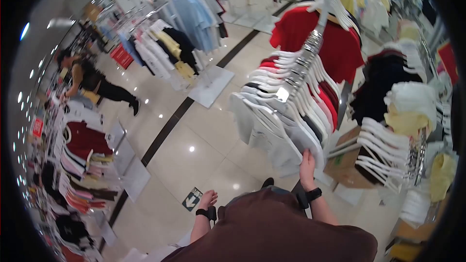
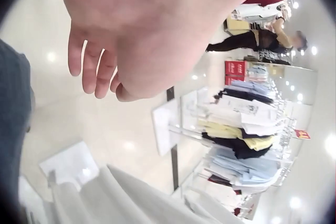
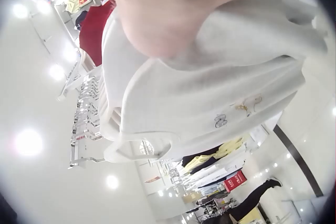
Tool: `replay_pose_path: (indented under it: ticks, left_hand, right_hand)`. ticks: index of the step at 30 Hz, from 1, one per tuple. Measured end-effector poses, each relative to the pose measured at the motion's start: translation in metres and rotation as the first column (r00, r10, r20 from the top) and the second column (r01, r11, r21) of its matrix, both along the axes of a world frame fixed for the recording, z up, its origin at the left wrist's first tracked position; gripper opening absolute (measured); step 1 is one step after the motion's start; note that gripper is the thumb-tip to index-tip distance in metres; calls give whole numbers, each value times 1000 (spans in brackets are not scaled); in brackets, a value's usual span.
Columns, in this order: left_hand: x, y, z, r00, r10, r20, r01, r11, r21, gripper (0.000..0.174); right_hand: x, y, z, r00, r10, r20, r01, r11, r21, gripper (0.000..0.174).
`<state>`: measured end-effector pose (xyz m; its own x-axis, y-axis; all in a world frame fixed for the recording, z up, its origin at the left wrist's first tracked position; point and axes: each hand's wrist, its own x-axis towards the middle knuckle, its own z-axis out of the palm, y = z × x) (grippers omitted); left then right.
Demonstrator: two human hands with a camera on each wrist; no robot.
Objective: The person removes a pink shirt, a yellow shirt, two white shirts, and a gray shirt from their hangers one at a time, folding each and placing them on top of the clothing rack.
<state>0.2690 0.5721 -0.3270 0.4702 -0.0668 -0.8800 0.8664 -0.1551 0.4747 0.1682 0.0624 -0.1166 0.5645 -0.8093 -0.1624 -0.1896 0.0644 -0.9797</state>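
My right hand (image 1: 307,170) is at the shoulder of a white T-shirt (image 1: 314,146) near the front end of a clothes rack, holding the fabric. In the right wrist view, cloth folds run out from under that hand, and its fingertips are hidden. A white T-shirt with a small print (image 3: 199,106) hangs on a white hanger (image 3: 137,153) beside it. Low over the floor, my left hand (image 1: 208,199) holds nothing. Its fingers (image 2: 90,71) hang loose in the left wrist view. White cloth (image 2: 136,198) lies at the bottom of that view.
Red, white and dark shirts fill the metal rail (image 1: 310,43). On the right, bare white hangers (image 1: 383,150) hang by a cardboard box (image 1: 347,165). Another rack of shirts (image 1: 189,24) stands farther back. A person in dark clothes (image 1: 94,80) is at the left. A floor sign (image 1: 191,199) shows an arrow.
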Motion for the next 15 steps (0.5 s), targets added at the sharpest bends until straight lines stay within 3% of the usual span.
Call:
replay_pose_path:
  ticks: [2,4,7,8,9,11,12,14,15]
  left_hand:
    - [41,-27,20,995,82,63,-80,996,-42,39]
    - [86,-79,82,975,46,215,-39,999,-38,43]
    - [146,-163,181,841,-96,533,131,991,-28,48]
    - [164,-187,206,755,-168,634,219,976,-2,51]
    - [180,-212,227,743,-196,639,259,966,-4,51]
    - [203,-258,263,328,-316,891,303,928,217,46]
    - [209,-280,280,318,-320,892,330,920,212,46]
    - [214,-315,305,26,-427,904,364,846,389,37]
    - [217,-326,310,24,-431,902,375,840,392,37]
  right_hand:
    - [-6,-9,-6,999,16,-42,-20,997,-81,45]
    - [-14,-10,5,998,-26,-59,21,997,-78,43]
    - [-29,-14,-1,988,-83,-127,73,994,-86,38]
    - [-32,-13,-8,986,-103,-132,79,982,-174,37]
    - [-33,-12,-12,983,-122,-139,83,962,-258,36]
    - [-38,-8,-5,971,-169,-172,128,966,-225,36]
    - [-38,-6,0,972,-165,-166,140,978,-157,37]
    - [-33,-7,0,972,-171,-159,158,983,-91,37]
    - [-33,-6,-7,983,-156,-101,156,988,-10,38]
